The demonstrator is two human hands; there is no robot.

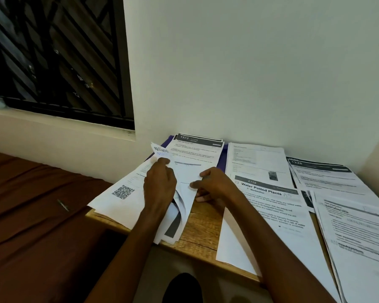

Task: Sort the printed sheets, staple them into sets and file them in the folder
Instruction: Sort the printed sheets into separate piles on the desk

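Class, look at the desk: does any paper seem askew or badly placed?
Yes. The QR-code sheet lies skewed, overhanging the wooden table's left edge; the bundle held by both hands juts past the front edge.

**A corner of a room at home, turned into a paperwork spot**

I'm at a small wooden table [202, 228] pushed into the corner of plain white walls [249, 68]. On my left is a dark window with a diagonal metal grille [59, 55] above a deep painted sill [53, 127], and a brown bedspread [31, 215] lies right beside the table. Printed sheets [271, 206] cover the tabletop in loose piles. It looks like a bedroom, not an office.
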